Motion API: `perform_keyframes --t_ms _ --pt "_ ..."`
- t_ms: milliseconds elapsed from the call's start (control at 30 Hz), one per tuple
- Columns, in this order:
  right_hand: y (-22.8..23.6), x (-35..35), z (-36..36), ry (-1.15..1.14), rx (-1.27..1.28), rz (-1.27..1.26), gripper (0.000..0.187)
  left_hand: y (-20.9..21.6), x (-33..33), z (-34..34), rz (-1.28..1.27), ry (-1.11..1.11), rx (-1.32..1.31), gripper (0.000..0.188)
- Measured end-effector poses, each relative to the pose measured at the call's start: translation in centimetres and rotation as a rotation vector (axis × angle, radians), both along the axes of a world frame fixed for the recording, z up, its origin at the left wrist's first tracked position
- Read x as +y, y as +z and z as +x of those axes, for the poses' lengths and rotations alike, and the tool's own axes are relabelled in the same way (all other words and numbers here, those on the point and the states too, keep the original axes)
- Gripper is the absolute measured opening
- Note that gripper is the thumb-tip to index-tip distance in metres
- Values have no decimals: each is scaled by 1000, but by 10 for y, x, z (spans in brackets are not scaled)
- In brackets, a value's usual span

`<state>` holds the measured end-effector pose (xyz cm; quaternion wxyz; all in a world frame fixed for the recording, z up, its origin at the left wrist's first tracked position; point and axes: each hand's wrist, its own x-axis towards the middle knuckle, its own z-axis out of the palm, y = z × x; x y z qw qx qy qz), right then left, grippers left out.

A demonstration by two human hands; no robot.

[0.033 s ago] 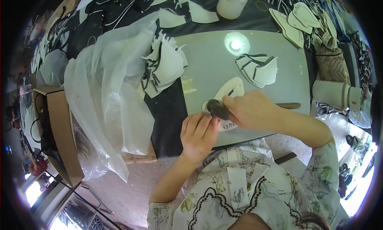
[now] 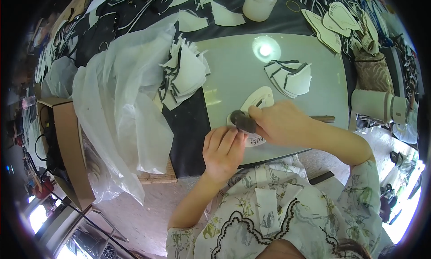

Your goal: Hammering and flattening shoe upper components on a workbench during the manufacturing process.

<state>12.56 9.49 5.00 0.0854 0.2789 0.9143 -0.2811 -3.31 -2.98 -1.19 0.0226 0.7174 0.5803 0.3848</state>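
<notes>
Fingers of right hand (image 2: 279, 123) clamped on dark tool (image 2: 244, 121); left hand (image 2: 222, 153), fingers bunched alongside, hold unclear; white piece (image 2: 265, 93) beneath, on grey board (image 2: 233, 70).

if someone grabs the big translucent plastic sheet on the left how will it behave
The plastic sheet will probably flop, since it lies in loose, soft folds. It looks thin and partly see-through, so it's likely light for its size. Its shiny surface may make it somewhat slippery.
</notes>
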Motion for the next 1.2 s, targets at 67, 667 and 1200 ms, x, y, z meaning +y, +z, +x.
perform_keyframes --t_ms 67,667,1200 --pt "3 3 1 -42 65 3 24 -2 -2 -1 -4 6 -5 21" --pt "16 -11 -4 -50 149 98 33 -4 -5 -3 -14 24 -45 18" --pt "19 1 43 -282 -68 120 36 3 -1 1 -96 105 111 29"
